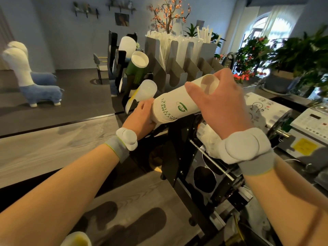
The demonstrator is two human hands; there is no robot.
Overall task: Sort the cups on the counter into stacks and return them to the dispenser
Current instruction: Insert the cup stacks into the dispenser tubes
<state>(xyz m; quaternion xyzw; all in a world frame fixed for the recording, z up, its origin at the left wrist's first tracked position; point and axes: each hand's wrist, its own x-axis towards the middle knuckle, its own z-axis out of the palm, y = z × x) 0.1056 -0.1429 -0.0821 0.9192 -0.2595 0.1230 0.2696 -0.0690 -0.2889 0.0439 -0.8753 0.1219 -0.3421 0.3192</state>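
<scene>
At the far left, out on the floor, stood two plush alpaca figures [38, 89], white above and blue below, well apart from your work. Nearer, the grey wood-grain counter [44, 150] ran across in front of you, and at its near edge a white cup [77, 239] with a yellowish inside showed only partly at the bottom of the view.

Your left hand [141, 116] was closed around the base end of a stack of white paper cups [179, 102] printed with green lettering and a green logo. You held the stack lying almost level in the air, its mouth tilted up and to the right, above the black frame [179, 139] on the counter. Your two hands were apart, one at each end of the stack.

Just behind your left hand stood the black cup dispenser [119, 68], with three stacks angled out of it: a frosted one at the top, a green-sided stack [137, 66] with a white mouth in the middle, and a translucent stack [142, 94] with yellow marking lowest. To its right was a grey slotted holder [177, 68] full of wrapped straws.

Your right hand [218, 103] gripped the stack near its open rim, thumb on the near side and fingers over the top. Both wrists wore grey bands with white pads. At the far right sat a white sealing machine [276, 110] and green plants [292, 55].
</scene>
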